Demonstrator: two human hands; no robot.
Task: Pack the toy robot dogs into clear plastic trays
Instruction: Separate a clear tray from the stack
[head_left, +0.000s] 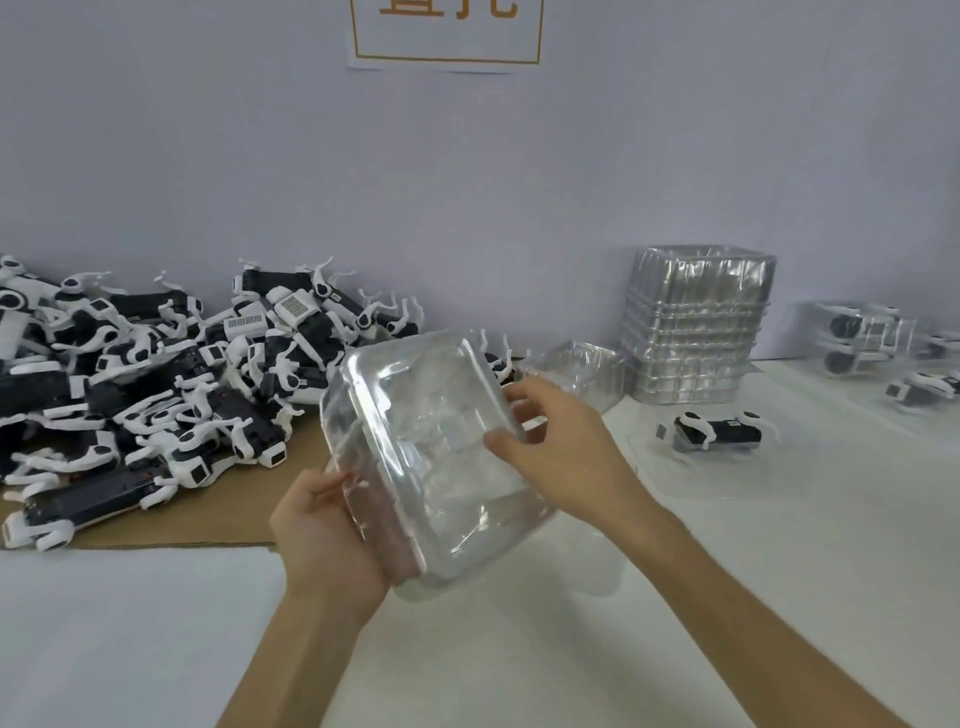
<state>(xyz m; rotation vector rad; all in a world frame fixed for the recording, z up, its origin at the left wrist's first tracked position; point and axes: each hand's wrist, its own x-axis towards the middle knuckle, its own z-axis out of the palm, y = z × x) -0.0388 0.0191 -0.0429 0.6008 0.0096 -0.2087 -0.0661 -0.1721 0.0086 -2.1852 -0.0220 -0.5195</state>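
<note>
you're holding a clear tray tilted above the white table, left hand gripping its lower left edge, right hand pinching its right rim. the robot dog pile is lying left on cardboard; the tray stack is sitting back right.

Clear tray tilted between left hand and right hand, toy dog heap behind.
</note>
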